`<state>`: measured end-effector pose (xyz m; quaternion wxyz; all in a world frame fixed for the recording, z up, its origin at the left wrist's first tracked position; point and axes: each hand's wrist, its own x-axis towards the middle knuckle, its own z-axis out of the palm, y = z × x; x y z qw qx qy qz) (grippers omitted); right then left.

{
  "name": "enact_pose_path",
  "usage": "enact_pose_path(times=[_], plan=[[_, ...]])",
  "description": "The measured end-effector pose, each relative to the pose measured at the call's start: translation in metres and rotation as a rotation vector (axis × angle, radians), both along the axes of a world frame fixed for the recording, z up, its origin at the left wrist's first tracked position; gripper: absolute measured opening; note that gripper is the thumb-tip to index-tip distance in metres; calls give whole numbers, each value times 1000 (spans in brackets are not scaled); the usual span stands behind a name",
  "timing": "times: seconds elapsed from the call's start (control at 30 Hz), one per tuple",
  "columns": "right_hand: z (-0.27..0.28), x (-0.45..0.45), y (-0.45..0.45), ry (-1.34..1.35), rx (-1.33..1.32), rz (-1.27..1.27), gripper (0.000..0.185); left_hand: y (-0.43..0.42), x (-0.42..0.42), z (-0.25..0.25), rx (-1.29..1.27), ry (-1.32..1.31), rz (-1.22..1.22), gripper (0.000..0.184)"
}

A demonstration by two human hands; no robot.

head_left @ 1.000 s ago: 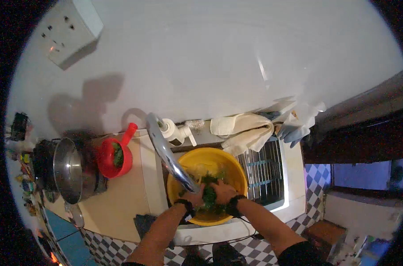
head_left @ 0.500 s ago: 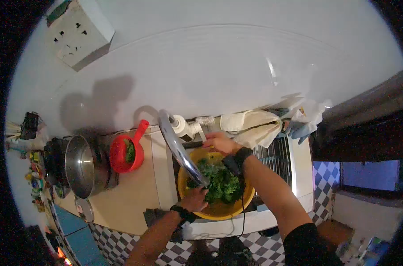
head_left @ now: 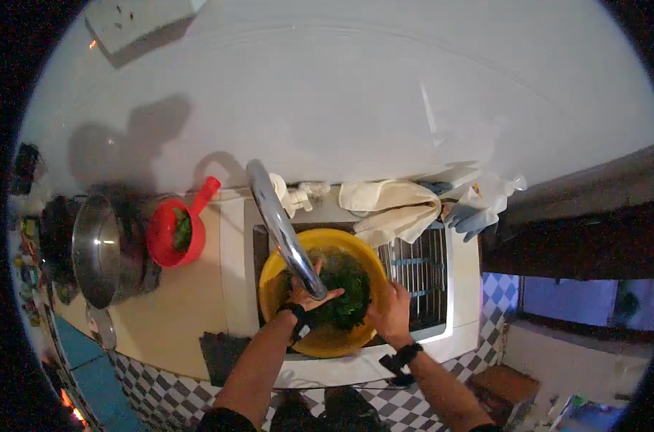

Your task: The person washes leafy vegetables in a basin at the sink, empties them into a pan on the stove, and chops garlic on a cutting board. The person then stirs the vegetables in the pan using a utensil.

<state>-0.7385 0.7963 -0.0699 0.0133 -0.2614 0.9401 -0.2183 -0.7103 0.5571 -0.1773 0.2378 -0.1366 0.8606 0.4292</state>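
A yellow basin (head_left: 275,272) stands in the sink with dark leafy greens (head_left: 347,288) in water. My left hand (head_left: 307,294) is inside the basin at its left side, fingers spread over the greens and partly hidden by the faucet. The curved chrome faucet (head_left: 276,216) arches over the basin, its end right above my left hand. At the basin's right edge, my right hand (head_left: 393,315) is closed around the rim. Both wrists wear black bands.
Left on the counter are a red long-handled strainer (head_left: 177,234) with greens and a steel pot (head_left: 100,248). Behind the sink stands a white pump bottle (head_left: 292,198). A cream cloth (head_left: 392,209), blue-grey glove (head_left: 471,219) and dish rack (head_left: 417,270) are right.
My right hand has come down from the faucet area to the basin's right rim. My left hand has spread its fingers over the greens, and the water now looks stirred. The view has shifted.
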Motion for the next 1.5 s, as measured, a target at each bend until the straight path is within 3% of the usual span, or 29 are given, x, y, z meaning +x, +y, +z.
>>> enact_pose_path(times=[0.07,0.1,0.17,0.27,0.3,0.33,0.4,0.43,0.53,0.57,0.63,0.8,0.87,0.9,0.97,1.0,1.03,1.13,1.2,1.27,1.33,1.4,1.5], plan=[[-14,40,14,-206,-11,-408,70,11,3,-2,-23,-80,-65,124],[-35,53,22,-551,-409,-535,68,13,0,7,-11,-171,-118,121],[-89,74,40,-669,-361,-550,63,24,4,5,-79,-209,-188,114],[-108,77,44,-924,-373,-603,49,50,6,27,42,-255,-238,117],[-107,70,44,-1066,-432,-644,41,69,26,-15,106,-106,-144,111],[-95,62,41,-1057,-431,-634,41,76,31,-23,106,-95,-136,111],[-56,57,32,-1434,-873,-748,35,86,40,-33,170,-53,-58,102],[-49,60,31,-1435,-870,-743,35,83,45,-45,226,82,-90,93],[-32,46,15,-1325,-802,-671,31,85,38,-16,253,136,-97,88],[-21,51,9,-1232,-773,-717,30,73,22,58,93,-101,-190,86],[31,50,-3,-1135,-827,-682,30,76,31,56,147,-55,-156,86],[103,46,9,-1062,-864,-619,30,104,34,73,289,121,-132,86],[143,44,14,-1055,-704,-593,31,128,37,65,631,165,-48,84],[164,45,14,-1041,-721,-522,32,113,32,135,641,36,-41,81],[170,42,23,-1003,-693,-547,32,163,31,90,691,185,9,79],[172,41,30,-977,-691,-582,32,174,28,92,717,261,35,79],[177,37,35,-874,-481,-587,32,186,26,95,741,338,58,78],[224,35,24,-838,-335,-673,33,176,23,168,934,419,94,75],[264,41,3,-767,-314,-623,33,167,26,202,1190,319,111,73],[283,42,-2,-706,-300,-570,33,213,15,188,1149,340,139,73],[287,42,17,-603,29,-673,37,243,9,181,1109,353,165,72],[280,39,42,-538,45,-641,37,252,6,187,1096,527,175,71],[291,44,48,-445,41,-627,34,235,14,215,1069,473,113,72]])
